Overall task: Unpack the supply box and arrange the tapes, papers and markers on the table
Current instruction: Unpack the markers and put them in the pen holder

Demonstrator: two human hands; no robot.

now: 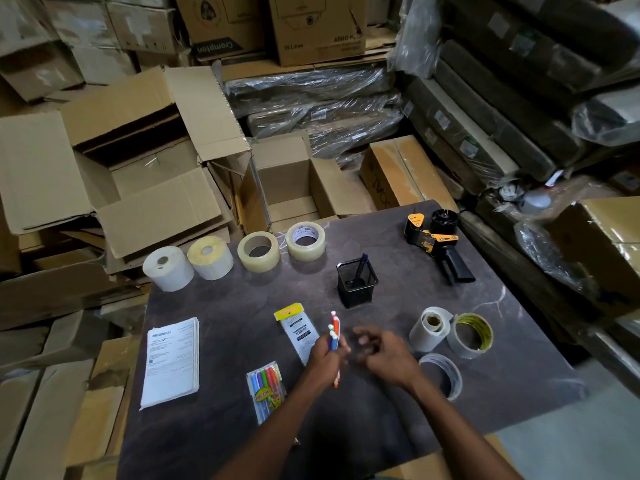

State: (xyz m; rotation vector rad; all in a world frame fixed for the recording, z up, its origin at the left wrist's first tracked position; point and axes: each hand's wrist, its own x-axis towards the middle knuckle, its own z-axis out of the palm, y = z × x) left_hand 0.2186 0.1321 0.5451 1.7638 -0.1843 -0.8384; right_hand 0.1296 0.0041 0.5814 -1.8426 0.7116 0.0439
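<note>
My left hand [325, 358] grips a bunch of loose markers [334, 332] upright over the dark table [214, 306]. My right hand [384, 355] hovers just right of it, fingers curled and holding nothing. An empty marker sleeve [298, 327] lies left of the markers, and a sealed marker pack [268, 389] sits nearer me. A paper stack [171, 362] rests at the left. Two white label rolls [169, 268] [211, 258] and two clear tape rolls [259, 251] [306, 241] line the far edge. A mesh pen cup [356, 282] holds one dark pen.
A black and yellow tape dispenser [436, 244] lies far right. A paper roll [429, 329], a yellow-lined tape roll [471, 336] and a flat tape roll [445, 374] sit at the right. Open cardboard boxes [294, 188] [138, 161] and wrapped stacks surround the table.
</note>
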